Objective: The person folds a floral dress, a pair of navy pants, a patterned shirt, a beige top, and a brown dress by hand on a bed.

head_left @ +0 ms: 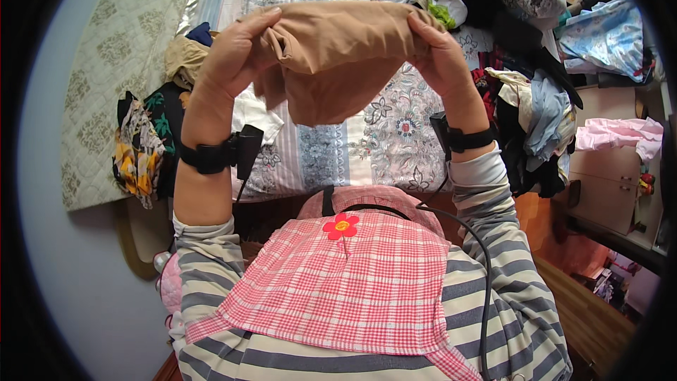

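Observation:
Between my hands, over the bed, hangs a tan cloth garment. Its kind cannot be made out, as it is folded over and droops lowest left of the middle. My left hand grips its left end, thumb on top and fingers hidden behind the cloth. At the right end my right hand pinches the garment the same way. A white cloth lies on the bed beside my left wrist, partly covered by my arm.
A bed with a patterned sheet lies before me. Left are a beige garment and a floral garment. Piled clothes lie at the right edge. Further right, a pink cloth hangs over a cabinet. A black cable runs down my front.

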{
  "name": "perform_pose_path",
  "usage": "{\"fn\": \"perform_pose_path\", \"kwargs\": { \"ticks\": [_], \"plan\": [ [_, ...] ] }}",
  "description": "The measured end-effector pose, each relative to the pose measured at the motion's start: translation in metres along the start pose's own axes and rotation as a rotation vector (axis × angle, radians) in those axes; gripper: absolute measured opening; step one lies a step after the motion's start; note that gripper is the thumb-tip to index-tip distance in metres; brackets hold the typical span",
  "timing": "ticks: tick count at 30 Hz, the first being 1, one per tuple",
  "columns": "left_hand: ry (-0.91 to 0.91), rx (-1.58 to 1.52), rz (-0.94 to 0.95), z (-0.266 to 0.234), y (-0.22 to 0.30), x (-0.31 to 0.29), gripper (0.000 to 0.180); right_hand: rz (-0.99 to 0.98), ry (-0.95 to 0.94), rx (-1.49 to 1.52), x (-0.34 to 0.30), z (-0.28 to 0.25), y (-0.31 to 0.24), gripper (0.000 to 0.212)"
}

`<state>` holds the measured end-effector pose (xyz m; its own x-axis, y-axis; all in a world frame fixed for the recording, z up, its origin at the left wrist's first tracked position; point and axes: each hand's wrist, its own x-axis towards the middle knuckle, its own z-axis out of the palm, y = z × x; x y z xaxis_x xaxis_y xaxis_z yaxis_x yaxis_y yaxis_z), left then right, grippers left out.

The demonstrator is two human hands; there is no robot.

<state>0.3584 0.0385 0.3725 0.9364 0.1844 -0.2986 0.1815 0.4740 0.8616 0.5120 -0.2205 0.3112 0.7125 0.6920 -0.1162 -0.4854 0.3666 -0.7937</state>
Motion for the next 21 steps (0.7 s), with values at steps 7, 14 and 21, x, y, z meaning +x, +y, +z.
{"fn": "perform_pose_path", "kwargs": {
  "ticks": [7, 14, 21],
  "plan": [
    [0.102, 0.153, -0.070, -0.014, -0.061, -0.021, 0.024, 0.029, 0.118, -0.116, -0.045, -0.008, 0.045, 0.029],
    [0.254, 0.355, -0.757, -0.061, -0.302, -0.086, 0.021, 0.809, 0.511, -0.052, -0.187, -0.116, 0.217, 0.044],
    [0.103, 0.080, -1.077, -0.075, -0.349, -0.117, 0.025, 1.174, 0.400, -0.323, -0.200, -0.123, 0.214, 0.018]
  ]
}}
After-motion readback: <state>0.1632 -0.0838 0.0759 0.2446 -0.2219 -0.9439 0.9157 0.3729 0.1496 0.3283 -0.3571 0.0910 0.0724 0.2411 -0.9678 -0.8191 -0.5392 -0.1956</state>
